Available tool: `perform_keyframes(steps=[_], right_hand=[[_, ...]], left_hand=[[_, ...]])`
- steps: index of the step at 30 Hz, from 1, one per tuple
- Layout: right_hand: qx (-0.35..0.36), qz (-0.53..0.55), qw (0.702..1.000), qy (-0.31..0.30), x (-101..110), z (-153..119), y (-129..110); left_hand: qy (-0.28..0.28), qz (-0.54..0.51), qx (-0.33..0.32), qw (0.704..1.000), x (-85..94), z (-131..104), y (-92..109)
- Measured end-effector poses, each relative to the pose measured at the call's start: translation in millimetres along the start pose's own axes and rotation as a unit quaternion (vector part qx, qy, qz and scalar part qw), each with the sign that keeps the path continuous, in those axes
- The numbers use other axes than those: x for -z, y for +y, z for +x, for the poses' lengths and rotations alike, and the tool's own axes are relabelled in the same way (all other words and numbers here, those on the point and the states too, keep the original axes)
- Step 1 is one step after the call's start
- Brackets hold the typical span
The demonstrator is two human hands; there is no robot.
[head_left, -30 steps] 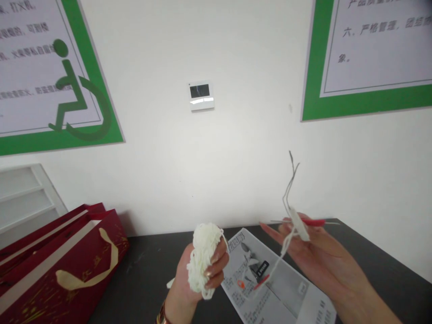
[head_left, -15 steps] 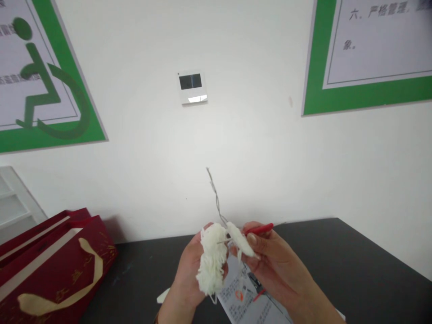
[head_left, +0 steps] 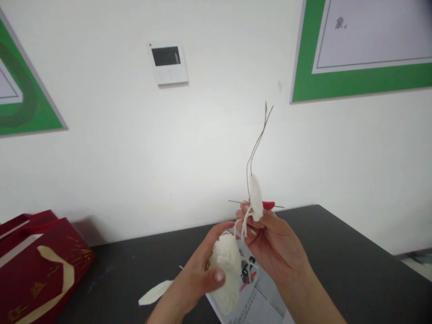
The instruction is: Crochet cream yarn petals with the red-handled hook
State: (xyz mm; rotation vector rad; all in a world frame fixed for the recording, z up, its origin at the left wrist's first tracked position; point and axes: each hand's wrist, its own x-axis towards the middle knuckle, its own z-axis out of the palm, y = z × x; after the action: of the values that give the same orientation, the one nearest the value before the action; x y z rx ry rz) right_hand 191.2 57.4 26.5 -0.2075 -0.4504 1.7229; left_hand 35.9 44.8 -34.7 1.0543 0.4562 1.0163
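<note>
My left hand (head_left: 202,274) is wrapped round a bundle of white yarn (head_left: 227,270), its thumb across the front. To the right and a little higher, my right hand (head_left: 273,238) pinches a small white oval piece (head_left: 256,198), held upright. Two thin wires (head_left: 258,144) rise from that piece. A thin metal rod with a red part (head_left: 268,205) passes behind it, also at my right fingers. Loose white strands hang from the piece towards the bundle. Part of the rod is hidden by the piece and fingers.
On the dark table (head_left: 121,270), a printed sheet (head_left: 259,299) lies under my hands, and a white leaf-shaped piece (head_left: 153,293) by my left wrist. Red gift bags (head_left: 40,270) stand at the left. A wall panel (head_left: 168,63) and green-framed boards (head_left: 364,83) are ahead.
My right hand has moved up and away from the yarn bundle with the oval piece, which now stands more upright. My left hand has shifted right with the bundle. The view has shifted too.
</note>
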Motion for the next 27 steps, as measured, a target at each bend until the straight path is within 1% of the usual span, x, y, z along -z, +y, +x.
perform_keyframes(steps=[3, 6, 8, 10, 12, 16, 21, 24, 27], right_hand=[[0.0, 0.002, 1.0, 0.005, -3.1, -2.6, 1.2], [-0.012, 0.011, 1.0, -0.01, -4.9, -4.5, -1.1], [-0.008, 0.027, 0.999, -0.017, -5.2, -5.9, -3.9], [0.001, 0.042, 0.999, -0.013, -5.3, -7.9, -6.0], [-0.006, 0.044, 0.999, -0.006, -5.6, -10.3, -6.8], [-0.011, 0.046, 0.999, 0.011, -7.3, -14.1, -7.6], [-0.008, 0.033, 0.999, 0.017, -8.3, -14.5, -11.7], [-0.013, 0.027, 0.999, 0.012, -8.4, -15.7, -12.9], [-0.018, 0.029, 0.999, 0.004, -8.2, -18.1, -12.3]], left_hand=[[0.05, 0.043, -0.043, 0.997, -2.1, -0.4, -2.6], [0.068, 0.025, -0.061, 0.995, -2.6, 0.6, -1.1], [0.059, -0.012, -0.046, 0.997, -2.3, 0.9, 1.4], [0.048, -0.054, -0.023, 0.997, -1.4, 1.0, 3.2], [0.04, -0.098, -0.007, 0.994, -0.2, 0.7, 3.6], [0.021, -0.166, -0.001, 0.986, 2.0, -0.6, 4.2], [-0.009, -0.198, 0.006, 0.98, 0.3, -0.8, 8.7], [-0.007, -0.2, -0.011, 0.98, -2.2, -0.6, 10.3], [0.009, -0.179, -0.035, 0.983, -3.7, -1.1, 12.0]])
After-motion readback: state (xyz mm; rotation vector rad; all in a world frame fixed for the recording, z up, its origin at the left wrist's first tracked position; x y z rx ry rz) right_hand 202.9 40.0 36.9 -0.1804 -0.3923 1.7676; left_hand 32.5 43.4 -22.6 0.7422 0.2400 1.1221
